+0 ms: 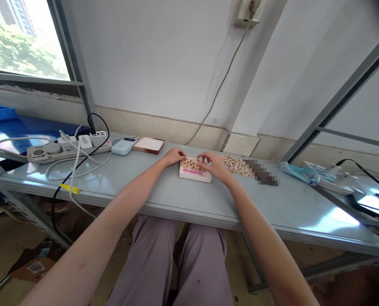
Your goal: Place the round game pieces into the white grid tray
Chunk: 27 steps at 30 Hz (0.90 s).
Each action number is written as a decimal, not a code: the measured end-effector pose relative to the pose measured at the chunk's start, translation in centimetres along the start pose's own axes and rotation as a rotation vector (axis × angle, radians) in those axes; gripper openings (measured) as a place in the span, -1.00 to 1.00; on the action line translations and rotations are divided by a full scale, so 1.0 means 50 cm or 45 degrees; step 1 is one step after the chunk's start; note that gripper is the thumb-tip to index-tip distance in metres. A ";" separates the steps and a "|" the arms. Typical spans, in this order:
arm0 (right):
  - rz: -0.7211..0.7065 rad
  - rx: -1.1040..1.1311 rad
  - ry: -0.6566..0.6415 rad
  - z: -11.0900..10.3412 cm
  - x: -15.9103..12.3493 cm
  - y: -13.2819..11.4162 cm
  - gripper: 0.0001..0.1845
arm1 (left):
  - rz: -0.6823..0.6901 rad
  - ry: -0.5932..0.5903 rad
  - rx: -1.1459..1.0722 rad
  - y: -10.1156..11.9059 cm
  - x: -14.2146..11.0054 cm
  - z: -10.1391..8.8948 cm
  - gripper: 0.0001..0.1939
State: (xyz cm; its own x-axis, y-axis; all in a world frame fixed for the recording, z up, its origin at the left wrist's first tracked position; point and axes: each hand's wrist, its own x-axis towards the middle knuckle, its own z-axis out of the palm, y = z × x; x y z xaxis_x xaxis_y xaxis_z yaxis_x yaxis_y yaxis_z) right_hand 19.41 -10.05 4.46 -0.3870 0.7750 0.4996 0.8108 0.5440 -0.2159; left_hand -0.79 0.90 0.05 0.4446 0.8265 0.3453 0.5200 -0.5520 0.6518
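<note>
A small white box (194, 177) with pink lines inside lies in front of me on the table, with several round wooden Chinese chess pieces (190, 163) in its far part. My left hand (174, 157) is at the box's far left corner, its curled fingers against the edge and close to the pieces. From the right, my right hand (213, 165) reaches over the box. Its thumb and fingertips close around a piece at the right end of the row, mostly hidden by the fingers. More loose chess pieces (237, 165) lie spread beyond the right hand.
A brown-edged box lid (149, 145) lies at the back left, beside a light blue power bank (124, 145). A power strip (68, 148) with tangled cables is farther left. At right are a blurred-out dark item (262, 172) and a blue plastic packet (299, 173).
</note>
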 end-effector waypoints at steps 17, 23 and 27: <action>-0.029 0.152 -0.425 0.013 -0.001 -0.044 -0.71 | 0.024 -0.072 0.025 -0.005 0.000 -0.001 -0.72; -0.080 0.275 -0.407 0.006 -0.005 -0.051 -0.66 | 0.017 -0.052 0.031 -0.005 0.001 0.000 -0.71; -0.126 0.271 -0.398 0.010 -0.005 -0.051 -0.68 | 0.014 -0.065 0.026 -0.004 0.000 0.000 -0.70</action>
State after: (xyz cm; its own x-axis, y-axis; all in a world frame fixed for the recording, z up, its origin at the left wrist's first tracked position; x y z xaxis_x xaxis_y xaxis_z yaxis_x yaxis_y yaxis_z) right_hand 17.21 -11.48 4.47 -0.6002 0.7583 0.2543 0.6664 0.6500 -0.3653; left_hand -0.89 1.03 -0.09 0.4864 0.8142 0.3171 0.5297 -0.5634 0.6341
